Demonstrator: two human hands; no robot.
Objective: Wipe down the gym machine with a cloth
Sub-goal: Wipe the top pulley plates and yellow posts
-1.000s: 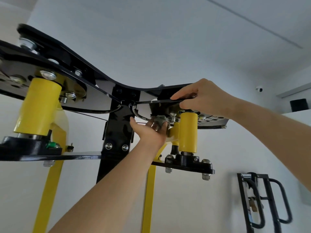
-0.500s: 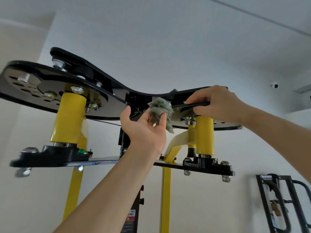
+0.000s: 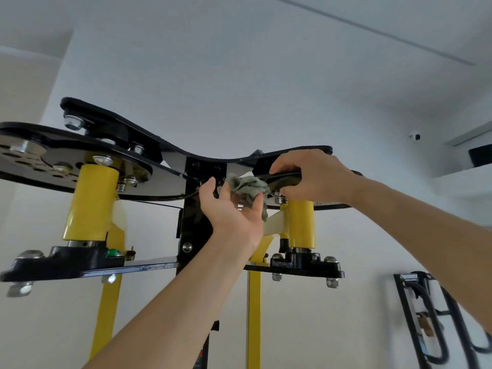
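I look up at the top of a black and yellow gym machine [image 3: 191, 161]. A crumpled grey-green cloth [image 3: 246, 189] is bunched against the underside of the black top plate, where it meets the central black post. My left hand [image 3: 234, 214] reaches up and holds the cloth between thumb and fingers. My right hand [image 3: 311, 174] grips the edge of the right black pulley plate [image 3: 287, 179], fingers curled over it, just right of the cloth.
Yellow sleeves [image 3: 91, 201] stand under each pulley plate, with black brackets and bolts [image 3: 306, 265] below. Yellow uprights [image 3: 254, 315] run down. A black handle rack [image 3: 426, 323] hangs on the wall at lower right. A white wall unit [image 3: 474, 153] sits at upper right.
My left hand has brought the cloth out from under the right plate and up to the centre joint. The view has tilted up, so the machine sits lower in frame. My right hand keeps its grip.
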